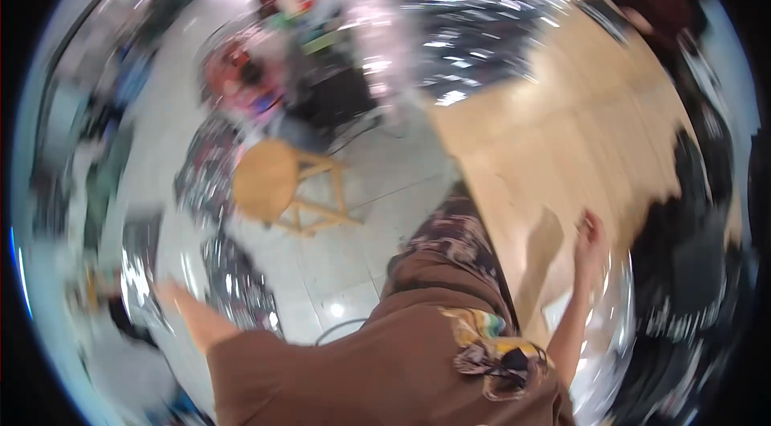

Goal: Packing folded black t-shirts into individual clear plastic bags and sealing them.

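Note:
Motion blur smears much of the view. My right hand (590, 235) is raised above the pale wooden table (554, 145), its fingers loosely curled and nothing visible in them. Its shadow falls on the tabletop to its left. On the far left, my left hand (166, 291) reaches out beside a shiny, plastic-wrapped dark bundle (138, 261). Blur hides its fingers, and I cannot tell whether it touches or holds the bundle.
A round wooden stool (267, 181) stands on the tiled floor left of the table. Dark shiny plastic packages (482, 24) cover the table's far end. More wrapped bundles (237, 277) lie to the left. Black items (683, 265) are piled at right. Another person (654, 0) is at the far right.

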Demonstrator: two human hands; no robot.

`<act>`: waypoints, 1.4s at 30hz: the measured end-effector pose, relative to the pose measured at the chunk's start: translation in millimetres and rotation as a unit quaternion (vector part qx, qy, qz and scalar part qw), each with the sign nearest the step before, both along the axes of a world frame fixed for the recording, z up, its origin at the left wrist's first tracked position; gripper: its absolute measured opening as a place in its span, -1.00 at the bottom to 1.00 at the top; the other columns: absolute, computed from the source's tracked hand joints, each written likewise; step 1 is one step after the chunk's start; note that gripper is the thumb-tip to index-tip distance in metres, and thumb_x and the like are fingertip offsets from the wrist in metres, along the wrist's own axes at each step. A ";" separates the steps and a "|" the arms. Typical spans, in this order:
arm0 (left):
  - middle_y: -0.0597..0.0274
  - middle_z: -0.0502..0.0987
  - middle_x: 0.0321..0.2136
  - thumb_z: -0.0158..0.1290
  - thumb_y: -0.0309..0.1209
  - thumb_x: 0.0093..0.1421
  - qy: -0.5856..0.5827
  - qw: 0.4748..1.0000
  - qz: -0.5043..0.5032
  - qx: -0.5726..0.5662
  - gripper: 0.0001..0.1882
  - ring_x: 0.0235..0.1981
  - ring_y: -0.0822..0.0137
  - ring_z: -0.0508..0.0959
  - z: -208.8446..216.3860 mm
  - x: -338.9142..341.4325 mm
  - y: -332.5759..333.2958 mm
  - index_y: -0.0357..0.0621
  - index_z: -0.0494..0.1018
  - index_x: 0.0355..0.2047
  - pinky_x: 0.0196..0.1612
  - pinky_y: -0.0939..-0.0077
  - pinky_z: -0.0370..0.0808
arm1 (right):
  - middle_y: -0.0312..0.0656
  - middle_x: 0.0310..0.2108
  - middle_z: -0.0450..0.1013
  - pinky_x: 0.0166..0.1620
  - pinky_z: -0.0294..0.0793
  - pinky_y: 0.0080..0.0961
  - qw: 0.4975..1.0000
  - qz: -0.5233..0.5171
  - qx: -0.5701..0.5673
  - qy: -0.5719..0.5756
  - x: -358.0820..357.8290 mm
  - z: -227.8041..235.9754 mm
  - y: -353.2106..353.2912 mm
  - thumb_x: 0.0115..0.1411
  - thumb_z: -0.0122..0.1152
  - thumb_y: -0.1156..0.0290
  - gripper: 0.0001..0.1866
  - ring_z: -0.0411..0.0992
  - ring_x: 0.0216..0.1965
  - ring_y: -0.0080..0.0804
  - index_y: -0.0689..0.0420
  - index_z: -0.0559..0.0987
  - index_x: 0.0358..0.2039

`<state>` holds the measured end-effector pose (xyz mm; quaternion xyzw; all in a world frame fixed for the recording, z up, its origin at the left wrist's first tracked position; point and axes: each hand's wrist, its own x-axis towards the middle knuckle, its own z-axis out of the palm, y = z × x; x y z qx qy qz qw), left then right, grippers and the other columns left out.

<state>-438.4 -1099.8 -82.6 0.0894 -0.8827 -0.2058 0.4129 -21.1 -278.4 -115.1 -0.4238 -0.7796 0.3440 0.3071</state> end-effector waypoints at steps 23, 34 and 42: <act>-0.01 0.40 -0.18 0.05 -0.51 0.08 0.182 0.823 -0.534 0.068 -0.60 -0.24 0.19 0.43 111.3 117.7 703.9 -0.29 0.26 -0.06 -0.15 0.41 0.43 | -0.19 -0.20 0.35 -0.04 0.13 -0.26 0.719 -0.606 0.276 -0.199 199.9 37.9 -166.9 -0.12 0.20 0.46 -0.70 0.29 -0.11 -0.22 0.03 0.49 -0.28; 0.24 0.29 -0.16 0.08 -0.36 0.09 -0.385 0.297 -0.824 0.290 -0.59 -0.10 0.39 0.30 21.2 424.3 910.8 -0.17 0.22 -0.09 -0.10 0.47 0.28 | -0.26 -0.39 0.45 -0.39 0.33 -0.70 0.739 -0.568 0.219 0.289 287.2 60.1 -75.0 0.13 0.08 0.44 -0.83 0.41 -0.42 -0.57 0.18 0.44 -0.26; 0.34 0.28 -0.42 0.16 -0.05 -0.03 -0.700 0.242 -0.571 0.354 -0.44 -0.41 0.46 0.30 46.4 468.9 971.0 -0.04 0.18 -0.16 -0.40 0.51 0.28 | -0.09 -0.34 0.44 -0.31 0.50 -0.41 0.676 -0.259 -0.246 0.645 200.3 63.2 66.2 0.12 0.11 0.41 -0.77 0.48 -0.32 -0.24 0.17 0.35 -0.24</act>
